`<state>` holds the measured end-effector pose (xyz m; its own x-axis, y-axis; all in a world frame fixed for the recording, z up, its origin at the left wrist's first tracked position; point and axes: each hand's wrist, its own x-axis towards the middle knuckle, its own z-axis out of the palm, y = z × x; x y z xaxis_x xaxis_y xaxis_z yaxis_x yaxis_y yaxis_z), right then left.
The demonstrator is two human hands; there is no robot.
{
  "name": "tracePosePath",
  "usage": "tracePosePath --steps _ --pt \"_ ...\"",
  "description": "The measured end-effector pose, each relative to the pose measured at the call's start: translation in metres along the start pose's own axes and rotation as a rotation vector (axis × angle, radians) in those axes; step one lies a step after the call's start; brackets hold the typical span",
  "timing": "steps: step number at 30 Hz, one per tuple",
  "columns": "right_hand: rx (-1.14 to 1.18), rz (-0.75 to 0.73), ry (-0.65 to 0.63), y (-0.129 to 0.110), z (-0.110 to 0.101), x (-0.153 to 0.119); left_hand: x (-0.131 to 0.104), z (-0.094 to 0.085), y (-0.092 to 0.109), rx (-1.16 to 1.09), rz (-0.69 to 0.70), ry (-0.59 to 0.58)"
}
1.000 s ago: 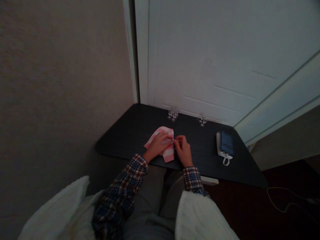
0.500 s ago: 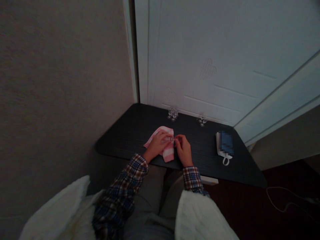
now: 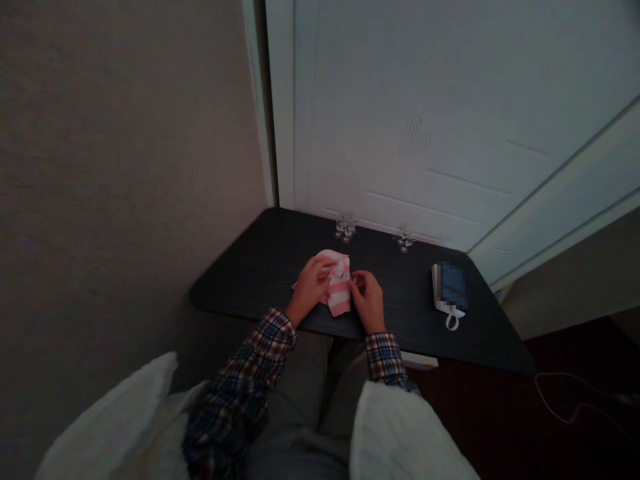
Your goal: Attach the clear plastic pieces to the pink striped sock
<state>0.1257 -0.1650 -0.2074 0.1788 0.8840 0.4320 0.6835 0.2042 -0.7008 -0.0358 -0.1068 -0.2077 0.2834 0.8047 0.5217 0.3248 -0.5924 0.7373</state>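
Note:
A pink-and-white striped cloth (image 3: 340, 301) lies bunched near the front edge of the black table (image 3: 240, 273). My left hand (image 3: 313, 283) rests over its left side, fingers curled and gripping the fabric, covering part of it. At the cloth's right edge is my right hand (image 3: 367, 297), with thumb and forefinger pinched together. A small shiny clear piece (image 3: 354, 277) shows at those fingertips, too small and dark to name. Whether the cloth touches it is hard to see.
Two clusters of small clear round pieces, a left cluster (image 3: 345, 228) and a smaller right cluster (image 3: 405, 241), stand at the table's back by the white panel (image 3: 370, 120). A white-and-blue pouch-like item (image 3: 450, 288) with a loop lies at right. A cable (image 3: 550, 410) runs below.
My hands have moved slightly apart. The left fingers have drawn back from the right fingertips, and the cloth is more bunched, its lower edge shifted up.

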Motion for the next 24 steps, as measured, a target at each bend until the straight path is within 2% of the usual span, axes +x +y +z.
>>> tracePosePath --steps 12,24 --pt "-0.007 0.001 -0.032 -0.0001 0.0009 -0.0006 -0.0018 0.0016 -0.0046 -0.128 -0.09 0.038" --pt "-0.001 0.0 -0.043 -0.0018 0.0002 -0.0008 -0.0008 -0.0024 -0.0042 -0.101 -0.184 0.105"
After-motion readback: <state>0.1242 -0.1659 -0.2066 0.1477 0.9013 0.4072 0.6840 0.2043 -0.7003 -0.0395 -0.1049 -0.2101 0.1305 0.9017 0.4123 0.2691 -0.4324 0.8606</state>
